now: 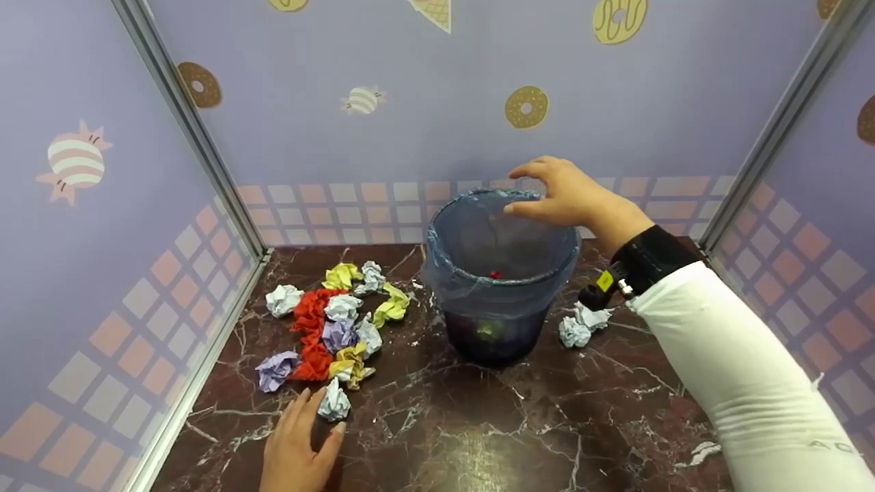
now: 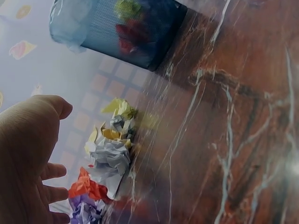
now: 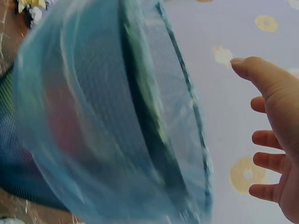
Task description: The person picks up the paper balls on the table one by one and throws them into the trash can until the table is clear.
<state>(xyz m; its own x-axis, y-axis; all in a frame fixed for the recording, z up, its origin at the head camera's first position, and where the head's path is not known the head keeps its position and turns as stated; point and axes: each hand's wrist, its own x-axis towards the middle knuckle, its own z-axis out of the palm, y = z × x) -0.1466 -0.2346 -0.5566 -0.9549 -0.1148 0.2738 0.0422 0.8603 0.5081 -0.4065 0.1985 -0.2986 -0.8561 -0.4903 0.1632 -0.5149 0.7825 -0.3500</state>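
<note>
1. The dark round waste bin of mesh [image 1: 465,339] wears a thin blue plastic bag [image 1: 472,297] folded over its upper edge; deep inside, a small red paper piece [image 1: 495,275] is visible.
2. The right hand [image 1: 567,195] is above the right part of the bin's rim, with thumb and fingers apart.
3. The left hand [image 1: 297,443] is left of the bin, on its near side. Its thumb and fingers are apart beside a small white crumpled paper ball [image 1: 334,402] (if they touch it, I cannot tell).
4. Beyond this ball, also left of the bin, lies a cluster of red, purple, yellow and white crumpled paper balls [image 1: 314,359].
5. Right of the bin are two white crumpled paper balls [image 1: 575,333].
6. The dark brown marble-patterned tabletop [image 1: 444,437] gives a narrow lane between cluster and bin, and wider room before the bin; behind the bin, the lilac patterned wall [image 1: 437,143] stands near.
</note>
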